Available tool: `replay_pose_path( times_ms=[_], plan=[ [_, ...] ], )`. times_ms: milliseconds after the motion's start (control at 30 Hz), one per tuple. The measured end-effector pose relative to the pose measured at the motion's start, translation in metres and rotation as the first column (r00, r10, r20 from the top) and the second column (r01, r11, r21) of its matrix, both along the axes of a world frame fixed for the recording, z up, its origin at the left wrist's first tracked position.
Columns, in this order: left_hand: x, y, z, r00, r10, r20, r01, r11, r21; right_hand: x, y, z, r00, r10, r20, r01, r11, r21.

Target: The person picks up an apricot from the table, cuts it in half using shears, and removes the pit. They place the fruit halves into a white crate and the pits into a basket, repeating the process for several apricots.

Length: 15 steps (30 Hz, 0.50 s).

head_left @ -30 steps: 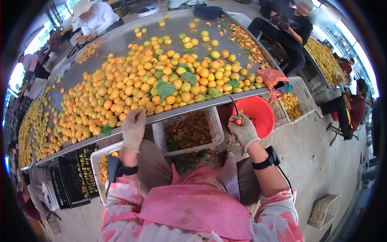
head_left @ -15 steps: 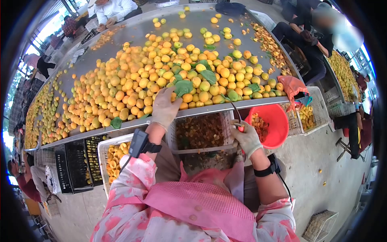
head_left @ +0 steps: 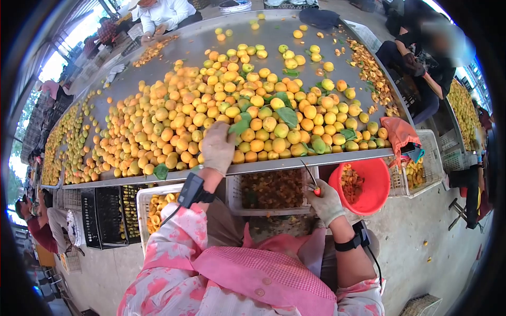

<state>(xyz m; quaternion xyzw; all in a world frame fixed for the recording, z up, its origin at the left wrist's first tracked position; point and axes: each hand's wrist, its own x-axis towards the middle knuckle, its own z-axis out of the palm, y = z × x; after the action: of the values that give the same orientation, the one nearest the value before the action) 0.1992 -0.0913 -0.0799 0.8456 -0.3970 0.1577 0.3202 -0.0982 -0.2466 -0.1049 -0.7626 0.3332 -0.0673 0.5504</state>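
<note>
At the table's near edge my left hand (head_left: pixel 218 148) closes on one apricot (head_left: pixel 238 156); my right hand (head_left: pixel 327 201) clamps one knife (head_left: pixel 311 178) near one red bucket (head_left: pixel 380 196).

Fruit-processing site, semi-open shed. Long steel sorting table (head_left: pixel 174 45) heaped with apricots (head_left: pixel 253 113); plastic crates (head_left: pixel 108 213) beneath its near edge. Several seated workers (head_left: pixel 163 13) line far and right sides.

Single head-worn fisheye view, close, angled forward and down over the table (head_left: pixel 295 164).
</note>
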Motion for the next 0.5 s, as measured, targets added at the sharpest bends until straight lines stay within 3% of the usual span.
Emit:
replay_pose_path(
  times_ms=[100,200,267,333,400,433,500],
  plan=[
    [0.036,0.035,-0.002,0.968,0.233,0.096,-0.222,0.969,-0.106,0.000,0.005,0.010,0.996,-0.046,-0.082,0.054,0.993,0.101],
    [0.062,0.070,0.024,0.935,0.337,0.106,-0.332,0.941,-0.060,0.001,0.008,0.015,0.991,-0.026,-0.131,0.039,0.994,0.099],
    [0.070,0.083,0.044,0.835,0.460,0.301,-0.510,0.853,0.111,0.000,0.008,-0.002,0.999,-0.012,-0.053,0.015,0.999,0.049],
    [0.081,0.087,0.040,0.849,0.470,0.243,-0.506,0.854,0.117,0.001,0.009,0.005,0.998,-0.035,-0.054,0.043,0.988,0.151],
    [0.085,0.081,0.034,0.967,0.234,0.095,-0.237,0.971,0.016,0.002,0.013,0.016,0.997,-0.050,-0.065,0.065,0.969,0.239],
    [0.081,0.074,0.035,0.967,0.237,0.095,-0.239,0.971,0.014,0.003,0.013,0.020,0.995,-0.066,-0.077,0.088,0.942,0.323],
    [0.066,0.050,0.033,0.980,0.059,-0.189,-0.059,0.998,0.005,0.003,0.015,0.025,0.996,-0.062,-0.063,0.079,0.945,0.317]
  ],
)
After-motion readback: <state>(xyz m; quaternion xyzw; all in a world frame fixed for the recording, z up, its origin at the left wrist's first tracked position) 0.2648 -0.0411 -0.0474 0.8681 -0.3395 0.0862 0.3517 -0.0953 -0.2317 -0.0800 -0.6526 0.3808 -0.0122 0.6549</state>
